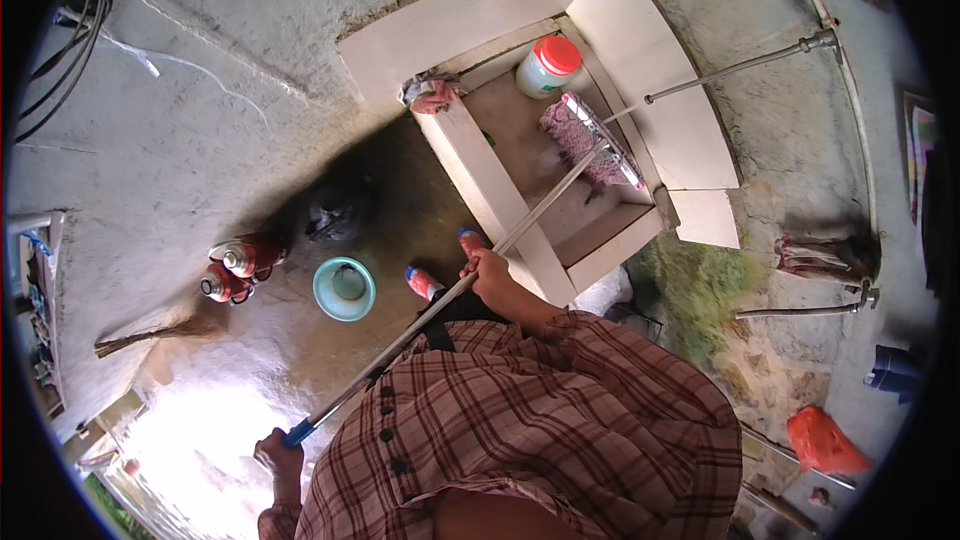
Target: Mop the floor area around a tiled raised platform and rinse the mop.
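Observation:
A flat mop's pink chenille head [589,142] rests inside a tiled basin [487,195], under a thin metal pipe with water seemingly running from it. Its metal handle [405,337] slants down to the lower left across my front. My right hand [484,277] grips the handle's middle beside the basin's near wall. At the handle's end, my left hand [281,454] is closed around the blue grip [300,433]. Behind the mop head stands a plastic jar [547,67] with a red lid. A crumpled cloth [433,92] lies on the basin's corner.
On the floor to the left are a turquoise plastic basin [343,289], two red thermos flasks [244,259] and a straw broom [161,331] by the wall. Metal pipes [739,64] run along the right wall. A red plastic bag [821,441] hangs at the lower right.

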`<state>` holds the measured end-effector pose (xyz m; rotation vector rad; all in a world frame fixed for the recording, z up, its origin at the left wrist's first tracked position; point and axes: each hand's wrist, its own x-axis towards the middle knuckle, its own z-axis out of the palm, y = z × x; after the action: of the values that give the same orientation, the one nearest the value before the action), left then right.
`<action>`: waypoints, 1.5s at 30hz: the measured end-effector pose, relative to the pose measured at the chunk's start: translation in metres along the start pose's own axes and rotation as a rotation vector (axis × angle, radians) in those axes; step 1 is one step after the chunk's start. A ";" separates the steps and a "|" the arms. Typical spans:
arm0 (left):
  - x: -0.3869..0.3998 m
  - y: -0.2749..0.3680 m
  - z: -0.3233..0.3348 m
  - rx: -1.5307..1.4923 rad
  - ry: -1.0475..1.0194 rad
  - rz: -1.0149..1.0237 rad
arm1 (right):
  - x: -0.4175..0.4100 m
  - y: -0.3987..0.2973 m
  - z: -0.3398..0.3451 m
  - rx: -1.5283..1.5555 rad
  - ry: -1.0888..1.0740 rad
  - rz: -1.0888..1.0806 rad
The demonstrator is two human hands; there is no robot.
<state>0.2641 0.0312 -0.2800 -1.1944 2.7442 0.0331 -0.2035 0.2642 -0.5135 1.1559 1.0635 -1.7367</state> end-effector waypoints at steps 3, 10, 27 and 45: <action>0.006 -0.011 0.002 -0.021 -0.112 -0.015 | -0.024 0.007 0.016 0.060 0.029 -0.096; 0.013 -0.012 -0.012 -0.024 -0.178 -0.082 | -0.019 0.012 0.034 0.041 0.021 -0.113; 0.097 0.076 -0.110 0.124 0.093 0.051 | 0.035 -0.013 0.062 -0.032 0.042 0.032; 0.127 0.069 -0.141 0.103 0.127 0.068 | 0.015 -0.018 0.101 -0.004 -0.026 -0.030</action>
<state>0.1107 -0.0254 -0.1612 -1.1129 2.8552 -0.1803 -0.2541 0.1749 -0.5002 1.1168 1.0730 -1.7672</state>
